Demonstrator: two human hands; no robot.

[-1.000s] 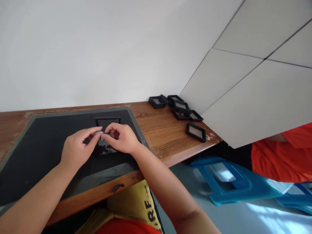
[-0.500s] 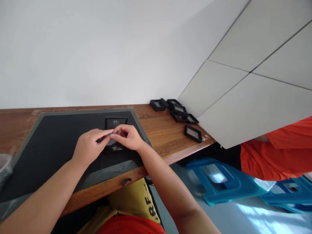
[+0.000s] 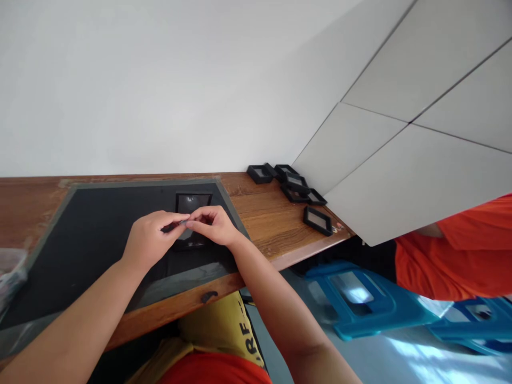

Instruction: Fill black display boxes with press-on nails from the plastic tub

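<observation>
Small grey piece (image 3: 183, 222), material unclear, pinched by the fingers of left hand (image 3: 148, 238) and right hand (image 3: 216, 226), presumably for fine control. Held over black rectangular frame (image 3: 194, 201), flat on black sheet mat (image 3: 104, 229), likely shielding brown wooden tabletop (image 3: 256, 213).

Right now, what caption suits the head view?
Left hand and right hand pinch a small piece over a black frame on a dark mat.

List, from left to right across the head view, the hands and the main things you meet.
Translucent container at the left edge → left hand → small grey piece → right hand → leftmost shallow black tray → lone shallow black tray → another person's orange garment.
</observation>
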